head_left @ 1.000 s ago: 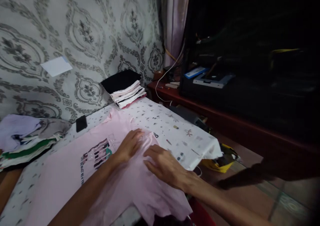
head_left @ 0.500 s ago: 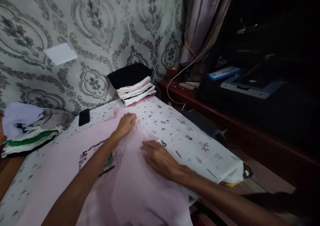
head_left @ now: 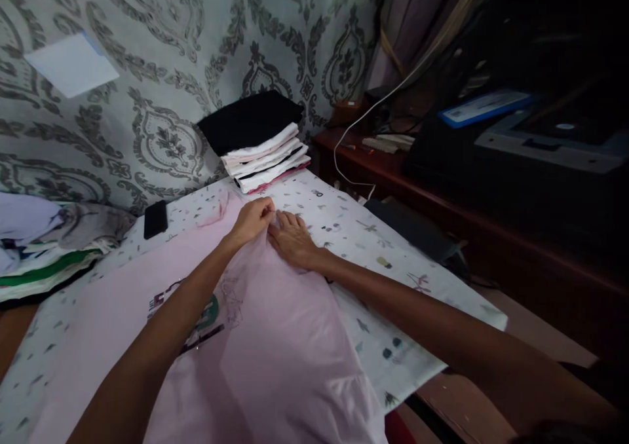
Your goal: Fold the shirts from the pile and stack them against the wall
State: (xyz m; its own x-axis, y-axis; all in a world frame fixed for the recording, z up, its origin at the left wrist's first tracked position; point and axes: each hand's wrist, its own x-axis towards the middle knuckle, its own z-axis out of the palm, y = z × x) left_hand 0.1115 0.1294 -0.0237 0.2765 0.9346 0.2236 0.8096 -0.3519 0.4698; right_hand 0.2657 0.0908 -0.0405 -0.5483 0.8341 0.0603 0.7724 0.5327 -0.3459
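Observation:
A pink T-shirt (head_left: 280, 326) with a printed front lies spread over the patterned white cloth (head_left: 363, 241) on the table. My left hand (head_left: 253, 220) pinches the shirt's fabric near its far edge, and a fold rises from the fingertips. Right beside it, my right hand (head_left: 295, 240) rests flat on the shirt with its fingers stretched out and slightly apart. The left forearm covers part of the print. Just beyond the hands stands a stack of folded clothes (head_left: 268, 162) with a black garment on top.
A black phone (head_left: 156, 219) lies near the wall. At the left is a pile of clothes (head_left: 59, 251). Along the right runs a dark red wooden shelf (head_left: 354, 169) with a white cable (head_left: 339, 162) hanging over it. A white paper (head_left: 72, 64) is on the wall.
My right hand has moved forward and left, up beside the left hand, and now lies flat on the shirt. My left hand has shifted slightly, lifting a fold. The view has turned somewhat.

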